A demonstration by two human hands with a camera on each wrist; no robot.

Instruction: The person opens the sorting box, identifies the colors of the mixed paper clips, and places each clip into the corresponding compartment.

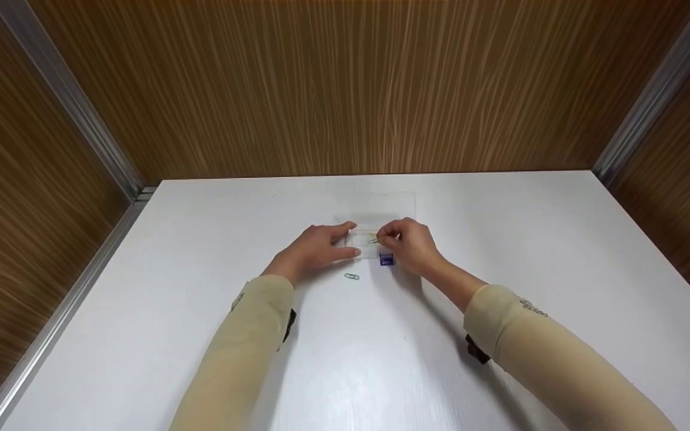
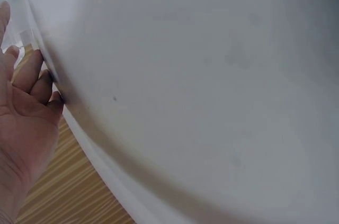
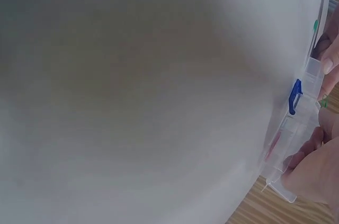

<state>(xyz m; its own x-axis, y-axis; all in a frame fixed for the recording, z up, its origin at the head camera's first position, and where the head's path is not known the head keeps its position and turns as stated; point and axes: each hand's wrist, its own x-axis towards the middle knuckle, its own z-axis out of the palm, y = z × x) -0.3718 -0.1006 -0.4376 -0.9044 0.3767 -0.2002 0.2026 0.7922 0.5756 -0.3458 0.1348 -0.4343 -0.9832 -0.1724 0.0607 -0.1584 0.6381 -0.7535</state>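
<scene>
A small clear plastic box (image 1: 369,252) stands on the white table with its lid (image 1: 402,203) folded back behind it and a blue latch (image 1: 386,259) on its front. My left hand (image 1: 319,245) holds the box's left end, thumb at the front and forefinger at the back. Over the box, my right hand (image 1: 411,241) pinches a small paper clip (image 1: 373,242) between thumb and forefinger. In the right wrist view the box (image 3: 304,123) shows a pinkish thing (image 3: 273,146) through its wall, with the right hand (image 3: 315,168) over its far part.
A green paper clip (image 1: 352,276) lies on the white table (image 1: 345,359) in front of the box, nearer the left hand. Wood-grain panels (image 1: 345,90) rise behind the table and at both sides, with metal posts at the corners.
</scene>
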